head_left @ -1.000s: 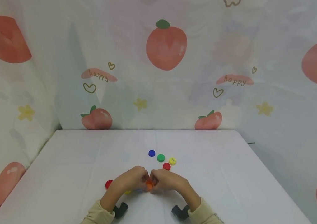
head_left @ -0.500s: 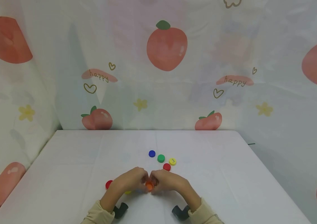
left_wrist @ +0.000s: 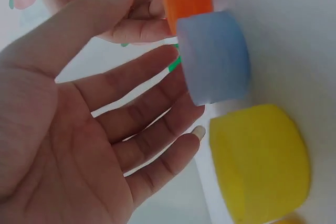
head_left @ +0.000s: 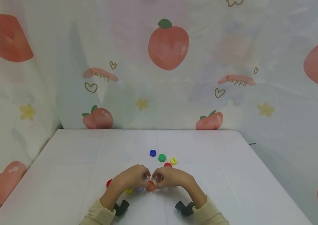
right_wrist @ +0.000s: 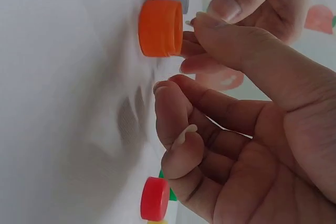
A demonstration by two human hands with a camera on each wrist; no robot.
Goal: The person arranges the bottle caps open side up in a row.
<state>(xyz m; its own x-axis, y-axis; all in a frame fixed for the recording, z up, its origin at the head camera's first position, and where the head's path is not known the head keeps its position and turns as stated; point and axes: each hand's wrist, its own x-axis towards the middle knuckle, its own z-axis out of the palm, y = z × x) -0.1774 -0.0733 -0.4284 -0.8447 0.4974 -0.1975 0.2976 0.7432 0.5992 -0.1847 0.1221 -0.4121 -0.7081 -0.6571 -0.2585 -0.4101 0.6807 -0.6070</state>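
Note:
An orange bottle cap (head_left: 150, 186) sits on the white table between my two hands. My left hand (head_left: 134, 178) is just left of it, its fingers spread and relaxed in the left wrist view, close by a pale blue cap (left_wrist: 214, 57). A yellow cap (left_wrist: 261, 163) stands beside the blue one. To the orange cap's right is my right hand (head_left: 171, 177), with fingers loosely bent and nothing in them. In the right wrist view its thumb tip (right_wrist: 206, 22) is close beside the orange cap, whose open side shows.
Farther back on the table (head_left: 217, 162) lie a dark blue cap (head_left: 153, 153), a green cap (head_left: 162, 157), a yellow cap (head_left: 173, 161) and a red cap (right_wrist: 155, 199). Another red cap (head_left: 109, 183) is partly hidden behind my left wrist. A patterned curtain (head_left: 170, 97) hangs behind the table.
Both hands have loosened from the orange cap and risen slightly, their fingers opening out. The right forearm has shifted a little to the right. The orange and pale blue caps show more fully.

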